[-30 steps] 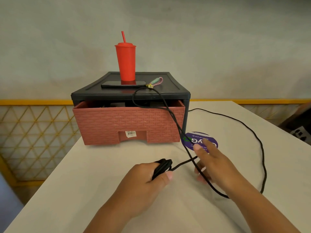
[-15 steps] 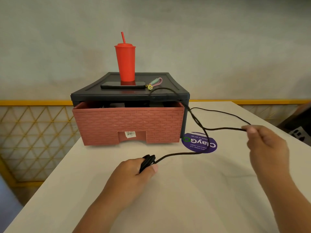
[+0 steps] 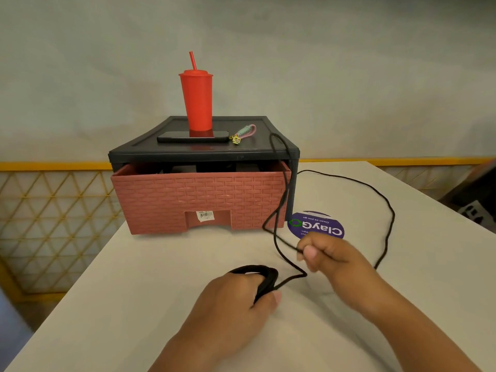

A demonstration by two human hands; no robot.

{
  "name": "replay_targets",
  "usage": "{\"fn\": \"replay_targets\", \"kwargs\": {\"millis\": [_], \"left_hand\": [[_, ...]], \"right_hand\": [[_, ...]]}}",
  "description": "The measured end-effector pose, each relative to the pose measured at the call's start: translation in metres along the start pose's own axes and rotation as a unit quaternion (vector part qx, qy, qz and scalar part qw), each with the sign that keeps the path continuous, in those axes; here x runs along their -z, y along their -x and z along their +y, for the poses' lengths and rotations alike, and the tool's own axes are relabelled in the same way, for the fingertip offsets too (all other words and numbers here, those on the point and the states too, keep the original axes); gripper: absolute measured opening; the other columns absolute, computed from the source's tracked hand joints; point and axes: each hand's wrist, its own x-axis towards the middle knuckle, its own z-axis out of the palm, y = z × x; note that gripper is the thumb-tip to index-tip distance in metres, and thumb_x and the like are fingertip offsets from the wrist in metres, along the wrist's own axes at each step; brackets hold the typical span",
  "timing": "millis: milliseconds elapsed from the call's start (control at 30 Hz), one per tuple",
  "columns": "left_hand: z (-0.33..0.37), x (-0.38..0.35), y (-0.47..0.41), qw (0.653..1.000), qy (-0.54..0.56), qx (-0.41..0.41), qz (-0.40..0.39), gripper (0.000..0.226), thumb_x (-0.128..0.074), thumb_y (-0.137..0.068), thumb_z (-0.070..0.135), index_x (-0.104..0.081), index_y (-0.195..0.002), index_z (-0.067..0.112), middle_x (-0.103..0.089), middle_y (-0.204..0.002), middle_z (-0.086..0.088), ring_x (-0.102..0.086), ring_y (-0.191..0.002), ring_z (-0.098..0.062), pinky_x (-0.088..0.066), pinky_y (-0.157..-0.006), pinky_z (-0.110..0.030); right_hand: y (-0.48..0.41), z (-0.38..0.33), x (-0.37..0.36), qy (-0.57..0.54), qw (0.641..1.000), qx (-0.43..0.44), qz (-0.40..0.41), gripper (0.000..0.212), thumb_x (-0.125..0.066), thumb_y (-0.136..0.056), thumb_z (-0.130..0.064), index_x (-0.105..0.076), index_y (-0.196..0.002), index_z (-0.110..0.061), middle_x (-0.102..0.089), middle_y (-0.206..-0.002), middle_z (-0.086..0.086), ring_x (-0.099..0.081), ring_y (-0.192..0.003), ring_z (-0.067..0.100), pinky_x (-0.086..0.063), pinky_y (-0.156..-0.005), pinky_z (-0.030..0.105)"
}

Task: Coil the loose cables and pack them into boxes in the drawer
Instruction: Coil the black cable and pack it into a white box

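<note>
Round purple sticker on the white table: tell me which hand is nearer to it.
Right. The right hand is just in front of the round purple sticker; the left hand lies farther toward the person and leftward.

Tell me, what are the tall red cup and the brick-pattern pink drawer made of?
The tall red cup looks like matte plastic: one even colour, matching straw. The brick-pattern pink drawer is probably moulded plastic; its bricks are too regular.

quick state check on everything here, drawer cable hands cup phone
drawer: partly open
black cable: partly coiled, rest loose across table
left hand: grips the coiled part
right hand: pinches the loose part
red cup: upright, lid on
phone: lying flat, screen dark
</note>
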Motion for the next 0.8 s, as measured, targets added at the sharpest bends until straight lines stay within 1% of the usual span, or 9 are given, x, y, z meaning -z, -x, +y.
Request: {"fn": "replay_targets", "kwargs": {"millis": [67,167,300,400,467,533,600,733,800], "left_hand": [[0.003,0.000,0.001,1.000,-0.012,-0.008,-0.016,0.037,-0.044,-0.091,0.048,-0.050,-0.076,0.014,-0.050,-0.069,0.000,-0.043,-0.062,-0.013,-0.036,-0.062,-0.028],[0.005,0.002,0.003,1.000,-0.009,-0.014,-0.023,0.041,-0.045,-0.091,0.045,-0.035,-0.064,0.015,-0.038,-0.060,0.000,-0.036,-0.056,-0.014,-0.029,-0.055,-0.026],[-0.001,0.005,0.003,0.999,0.036,-0.003,-0.003,0.040,-0.049,-0.090,0.044,-0.038,-0.064,0.015,-0.036,-0.056,0.002,-0.034,-0.053,-0.013,-0.026,-0.052,-0.024],[-0.004,0.010,0.002,0.982,0.188,0.024,0.010,0.037,-0.059,-0.082,0.044,-0.044,-0.057,0.021,-0.035,-0.048,0.009,-0.031,-0.047,-0.008,-0.025,-0.049,-0.022],[-0.007,0.018,0.000,0.941,0.330,0.056,0.057,0.031,-0.063,-0.064,0.047,-0.052,-0.050,0.022,-0.035,-0.044,0.010,-0.031,-0.041,-0.007,-0.025,-0.045,-0.018],[-0.010,0.025,-0.002,0.882,0.453,0.076,0.102,0.032,-0.061,-0.050,0.050,-0.058,-0.048,0.019,-0.036,-0.041,0.005,-0.031,-0.036,-0.006,-0.029,-0.043,-0.016],[-0.014,0.031,-0.002,0.826,0.548,0.062,0.120,0.031,-0.061,-0.052,0.048,-0.057,-0.049,0.018,-0.030,-0.036,0.004,-0.029,-0.032,-0.008,-0.038,-0.049,-0.020],[-0.017,0.039,0.000,0.705,0.702,0.020,0.097,0.036,-0.081,-0.053,0.044,-0.058,-0.053,0.016,-0.014,-0.039,0.009,-0.019,-0.032,-0.008,-0.048,-0.053,-0.022],[-0.012,0.043,0.002,0.658,0.746,0.022,0.102,0.031,-0.074,-0.057,0.039,-0.056,-0.052,0.016,-0.008,-0.042,0.006,-0.012,-0.036,-0.012,-0.047,-0.049,-0.022]], "right_hand": [[-0.002,-0.006,0.009,-0.147,0.986,-0.004,0.082,0.024,-0.058,-0.086,-0.019,-0.063,-0.063,-0.025,-0.054,-0.058,-0.011,-0.044,-0.055,0.001,-0.040,-0.061,0.009],[-0.004,-0.008,0.031,-0.328,0.923,0.001,0.200,0.013,-0.058,-0.067,-0.037,-0.062,-0.060,-0.026,-0.053,-0.056,-0.010,-0.045,-0.049,0.003,-0.045,-0.055,0.013],[-0.003,0.008,0.067,-0.406,0.837,-0.050,0.364,0.028,-0.036,-0.097,-0.017,-0.048,-0.072,-0.021,-0.047,-0.054,-0.009,-0.039,-0.044,0.005,-0.041,-0.053,0.017],[-0.002,0.019,0.084,-0.320,0.805,-0.150,0.476,0.028,-0.033,-0.094,-0.013,-0.049,-0.073,-0.022,-0.042,-0.057,-0.005,-0.033,-0.042,0.006,-0.030,-0.049,0.021],[-0.001,0.025,0.090,-0.199,0.826,-0.199,0.489,0.023,-0.035,-0.092,-0.014,-0.055,-0.082,-0.018,-0.041,-0.062,-0.001,-0.034,-0.049,0.011,-0.028,-0.048,0.024],[0.001,0.026,0.088,-0.038,0.875,-0.197,0.441,0.020,-0.040,-0.093,-0.015,-0.060,-0.092,-0.013,-0.046,-0.067,0.003,-0.039,-0.058,0.016,-0.035,-0.056,0.029],[0.002,0.025,0.080,0.114,0.907,-0.165,0.370,0.017,-0.044,-0.095,-0.018,-0.061,-0.091,-0.015,-0.053,-0.072,0.006,-0.043,-0.064,0.020,-0.036,-0.064,0.032],[0.000,0.022,0.068,0.265,0.922,-0.120,0.255,0.017,-0.049,-0.094,-0.022,-0.066,-0.095,-0.017,-0.060,-0.081,0.003,-0.048,-0.076,0.019,-0.033,-0.069,0.028],[0.000,0.023,0.066,0.291,0.921,-0.108,0.233,0.020,-0.050,-0.094,-0.020,-0.068,-0.100,-0.016,-0.063,-0.085,0.002,-0.051,-0.080,0.019,-0.035,-0.071,0.028]]}}
